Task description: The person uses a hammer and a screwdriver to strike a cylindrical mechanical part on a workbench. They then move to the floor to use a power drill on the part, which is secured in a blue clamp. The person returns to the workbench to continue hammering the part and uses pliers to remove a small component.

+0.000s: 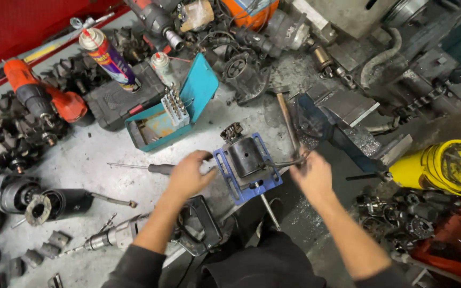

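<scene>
workshop: bench vise (342, 125), scattered motor parts (22, 133)

We see a spray can (108, 56) lying tilted at upper left of the counter (97, 154), its label purple, yellow and red under a red cap. Just right of it stands a smaller pale can (164, 66) with a whitish label. Below it an open teal case (174, 109) holds bits.

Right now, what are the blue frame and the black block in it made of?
The blue frame looks like painted metal: flat, stiff bars with chipped, grimy edges. The black block looks like dull dark metal, possibly steel, with a matte, oily sheen. The left hand touches the frame.
</scene>
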